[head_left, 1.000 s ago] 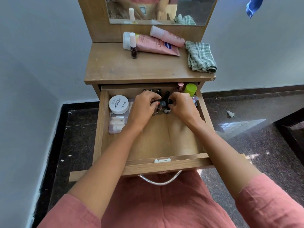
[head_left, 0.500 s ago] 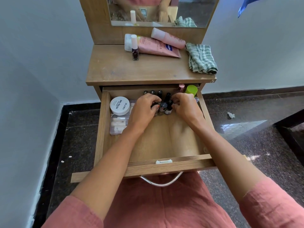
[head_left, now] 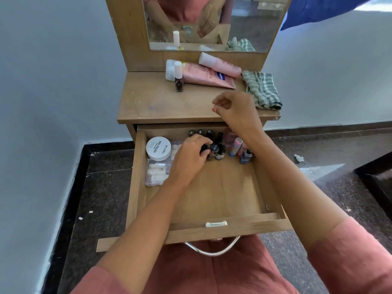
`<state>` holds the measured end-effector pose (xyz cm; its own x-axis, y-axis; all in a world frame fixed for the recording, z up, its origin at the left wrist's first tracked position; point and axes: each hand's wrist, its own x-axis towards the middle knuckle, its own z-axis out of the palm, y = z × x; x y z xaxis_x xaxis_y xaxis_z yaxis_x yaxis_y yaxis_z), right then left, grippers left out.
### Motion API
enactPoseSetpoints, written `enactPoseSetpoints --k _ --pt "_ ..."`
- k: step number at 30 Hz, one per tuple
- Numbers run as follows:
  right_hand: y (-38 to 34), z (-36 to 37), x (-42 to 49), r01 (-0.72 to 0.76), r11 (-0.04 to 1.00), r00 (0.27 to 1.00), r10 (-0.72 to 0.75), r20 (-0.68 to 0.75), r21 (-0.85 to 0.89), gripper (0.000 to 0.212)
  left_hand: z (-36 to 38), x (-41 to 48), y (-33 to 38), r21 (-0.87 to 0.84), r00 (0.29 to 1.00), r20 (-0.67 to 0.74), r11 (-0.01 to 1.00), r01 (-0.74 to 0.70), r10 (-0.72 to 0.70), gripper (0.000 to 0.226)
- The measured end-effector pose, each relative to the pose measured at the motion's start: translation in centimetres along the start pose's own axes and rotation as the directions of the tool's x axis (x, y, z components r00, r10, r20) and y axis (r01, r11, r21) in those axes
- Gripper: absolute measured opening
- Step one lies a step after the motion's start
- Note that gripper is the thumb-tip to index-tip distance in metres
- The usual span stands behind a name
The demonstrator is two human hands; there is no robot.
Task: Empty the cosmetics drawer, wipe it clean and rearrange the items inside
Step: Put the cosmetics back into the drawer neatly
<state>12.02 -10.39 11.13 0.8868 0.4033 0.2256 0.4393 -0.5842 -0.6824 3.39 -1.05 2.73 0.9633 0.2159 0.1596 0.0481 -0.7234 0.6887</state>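
The open wooden drawer (head_left: 222, 228) holds a white nail polish jar (head_left: 158, 148) on a clear case of small tubes (head_left: 156, 173) at its back left. A cluster of small dark nail polish bottles (head_left: 217, 150) stands at the back middle, and coloured bottles (head_left: 235, 147) at the back right. My left hand (head_left: 189, 159) is inside the drawer, fingers curled around one dark bottle in the cluster. My right hand (head_left: 236, 111) hovers over the dresser top's front edge, fingers loosely curled with nothing in them.
On the dresser top (head_left: 157, 102) stand a white-capped nail polish bottle (head_left: 178, 79), two pink tubes (head_left: 204, 77) and a folded checked cloth (head_left: 262, 90). A mirror (head_left: 244, 24) rises behind. The drawer's front half is bare wood; a metal handle (head_left: 212, 251) hangs over my lap.
My right hand has lifted out of the drawer and now hovers above the dresser top. My left hand stays on the dark bottles. The coloured bottles at the right are now uncovered.
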Motion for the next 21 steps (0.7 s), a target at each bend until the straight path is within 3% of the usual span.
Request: enactPoseSetpoints --k 13,21 --pt "-5.1 5.2 8.3 0.116 0.990 0.992 -0.112 -0.060 0.075 0.039 0.2 0.2 -0.1 -0.002 1.000 0.028 1.000 0.015 -0.015 0.027" --pt "-4.9 5.6 9.3 0.134 0.991 0.990 -0.133 -0.039 0.025 0.027 0.2 0.2 -0.2 -0.001 0.999 0.025 1.000 0.025 -0.025 0.027"
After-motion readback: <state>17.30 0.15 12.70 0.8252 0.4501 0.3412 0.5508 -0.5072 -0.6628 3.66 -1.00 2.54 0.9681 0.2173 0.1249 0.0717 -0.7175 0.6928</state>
